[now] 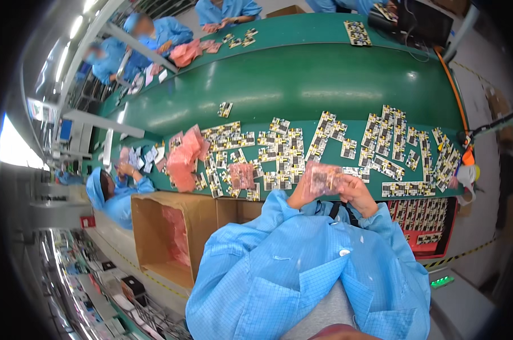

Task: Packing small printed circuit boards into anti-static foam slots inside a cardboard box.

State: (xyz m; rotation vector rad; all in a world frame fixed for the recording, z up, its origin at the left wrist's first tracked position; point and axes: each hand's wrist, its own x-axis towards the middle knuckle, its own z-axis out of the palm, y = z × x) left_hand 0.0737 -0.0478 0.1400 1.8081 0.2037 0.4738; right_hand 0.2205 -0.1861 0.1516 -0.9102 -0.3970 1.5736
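Close in front of my body, at the near edge of the green bench [256,79], I hold a pink translucent bag [324,179] with a circuit board showing through it. My left hand [299,194] grips the bag's left side, and my right hand [359,195] has its fingers closed on the right side. To the left lies another bagged circuit board [242,177]. A heap of pink bags [184,161] rests further left. Bare circuit boards [290,153], joined in strips and panels, cover the bench beyond my hands and to the right.
Below the bench on the left stands an open cardboard box [174,241] with pink bags inside. A red crate [448,226] of boards sits at my right. A co-worker [116,195] in blue works at the left, and several others sit across the bench. A black monitor [418,25] stands far right.
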